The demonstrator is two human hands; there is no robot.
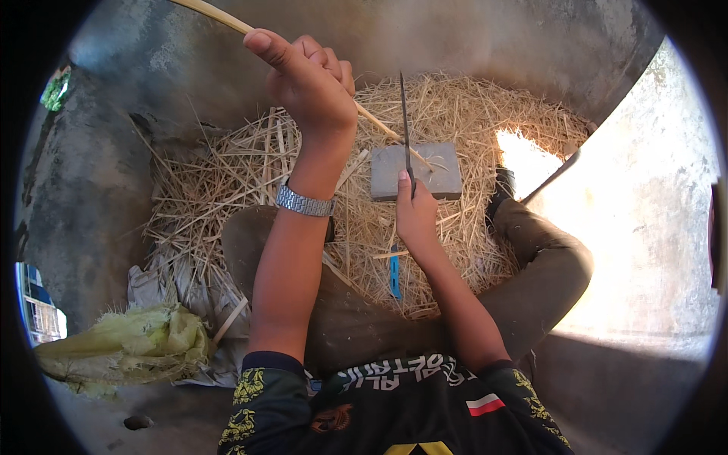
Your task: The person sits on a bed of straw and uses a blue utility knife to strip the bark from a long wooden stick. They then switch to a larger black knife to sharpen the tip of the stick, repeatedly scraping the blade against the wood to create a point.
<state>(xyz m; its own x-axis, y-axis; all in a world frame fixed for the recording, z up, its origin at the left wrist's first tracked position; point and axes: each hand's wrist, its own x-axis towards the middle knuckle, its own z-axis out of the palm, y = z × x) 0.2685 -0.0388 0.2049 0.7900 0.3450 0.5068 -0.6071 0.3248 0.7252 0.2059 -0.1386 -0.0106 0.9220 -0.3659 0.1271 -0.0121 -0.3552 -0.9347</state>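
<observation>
Raised nearest, left hand point(307, 80) has its fingers closed round a thin bamboo strip point(227, 21) slanting down onto the grey block point(432, 173) amid straw point(250, 171), while right hand point(415, 212) beside that block grips a knife point(406, 125) upright.

Long pale bamboo strip point(227, 21) is slanting down onto the flat grey stone block point(416, 171); thin dark knife blade point(406, 125) is standing upright against it.

head-worn fisheye, close, facing down
</observation>
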